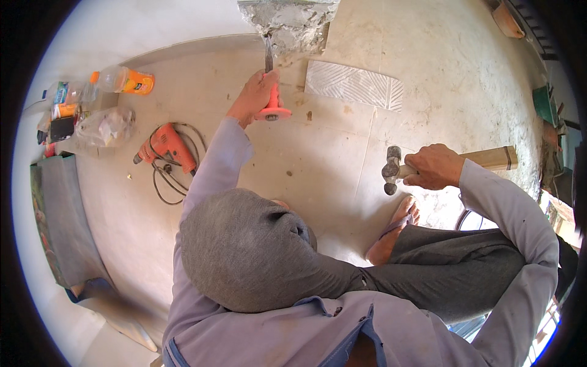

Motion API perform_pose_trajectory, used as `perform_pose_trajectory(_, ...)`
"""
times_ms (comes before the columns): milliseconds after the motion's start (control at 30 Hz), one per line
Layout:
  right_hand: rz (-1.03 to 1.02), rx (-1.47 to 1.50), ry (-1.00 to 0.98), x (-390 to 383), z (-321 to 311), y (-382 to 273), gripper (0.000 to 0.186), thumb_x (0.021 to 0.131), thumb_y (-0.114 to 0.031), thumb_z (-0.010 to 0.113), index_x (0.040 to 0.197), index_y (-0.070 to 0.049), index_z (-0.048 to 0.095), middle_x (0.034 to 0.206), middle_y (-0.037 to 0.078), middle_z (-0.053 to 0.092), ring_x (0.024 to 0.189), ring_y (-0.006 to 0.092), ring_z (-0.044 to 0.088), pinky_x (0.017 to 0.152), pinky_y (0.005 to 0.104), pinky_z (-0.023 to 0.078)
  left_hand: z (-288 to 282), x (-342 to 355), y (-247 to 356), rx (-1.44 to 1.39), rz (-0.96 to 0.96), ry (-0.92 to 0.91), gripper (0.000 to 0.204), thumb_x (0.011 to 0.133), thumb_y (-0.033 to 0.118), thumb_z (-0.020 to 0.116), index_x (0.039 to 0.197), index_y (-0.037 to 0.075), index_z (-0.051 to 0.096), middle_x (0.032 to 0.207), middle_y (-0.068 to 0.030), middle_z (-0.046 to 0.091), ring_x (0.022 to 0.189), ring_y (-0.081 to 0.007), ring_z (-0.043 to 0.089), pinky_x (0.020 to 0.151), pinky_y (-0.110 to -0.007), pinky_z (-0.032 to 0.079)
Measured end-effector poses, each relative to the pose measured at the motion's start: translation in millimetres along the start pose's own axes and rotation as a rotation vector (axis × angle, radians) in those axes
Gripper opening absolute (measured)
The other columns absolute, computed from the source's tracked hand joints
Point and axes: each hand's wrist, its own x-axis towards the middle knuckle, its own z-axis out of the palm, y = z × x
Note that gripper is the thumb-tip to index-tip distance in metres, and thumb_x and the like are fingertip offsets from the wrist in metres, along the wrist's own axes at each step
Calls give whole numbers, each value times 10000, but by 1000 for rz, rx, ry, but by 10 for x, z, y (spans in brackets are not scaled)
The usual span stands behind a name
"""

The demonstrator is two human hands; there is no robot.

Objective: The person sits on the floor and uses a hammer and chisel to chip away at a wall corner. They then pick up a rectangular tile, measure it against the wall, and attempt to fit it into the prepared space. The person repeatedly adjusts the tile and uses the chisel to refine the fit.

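Note:
My left hand (pixel 257 95) is wrapped round a chisel (pixel 269 55) with a red guarded grip. The chisel's steel tip reaches the broken lower edge of a patch of rough masonry (pixel 293 27) at the top of the view. In my right hand (pixel 435 166) is a hammer (pixel 392 170), gripped on its wooden handle close to the head. The hammer is held well apart from the chisel, over to the right, and its handle sticks out behind the hand. A patterned grey tile (pixel 353 84) lies on the floor just right of the chisel.
An orange power drill (pixel 168 148) with a coiled cord lies on the floor at left. Plastic bottles (pixel 125 80) and a clear plastic bag (pixel 105 126) stand along the left wall. A grey folded sheet (pixel 64 214) is below them. A green container (pixel 543 104) sits at far right.

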Motion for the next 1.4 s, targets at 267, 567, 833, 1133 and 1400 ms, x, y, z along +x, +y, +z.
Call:
perform_pose_trajectory(267,20,-27,-37,-37,-38,-16,415,830,-457,629,910,-51,654,824,190,672,826,376,657,735,474,509,-22,114,-27,-131,15,52,336,969,393,491,952,59,467,734,-33,521,583,-141,567,525,-294,505)
perform_pose_trajectory(567,19,-23,-50,-35,-7,-12,406,820,-447,632,902,-50,659,828,191,673,831,378,656,748,469,507,48,201,-88,-166,35,73,330,980,375,482,950,48,457,745,-51,525,572,-159,570,521,-315,509)
perform_pose_trajectory(833,18,-25,-62,28,-14,12,403,817,-441,639,904,-49,658,829,191,673,838,376,657,752,467,507,91,264,-108,-277,64,73,345,979,381,472,954,37,461,763,-60,534,589,-185,582,542,-336,512)
perform_pose_trajectory(1133,11,-30,-101,84,46,54,385,816,-426,629,917,-56,665,855,188,677,847,365,659,765,464,511,36,329,-1,-179,-20,113,377,971,390,464,976,17,517,824,-126,613,672,-221,621,611,-371,523)
perform_pose_trajectory(1400,-29,-106,-99,183,57,98,379,811,-422,657,894,-52,657,793,188,670,816,361,655,734,465,499,-87,512,-199,869,273,-133,464,940,397,455,991,-60,513,877,-241,624,687,-339,649,695,-427,510)
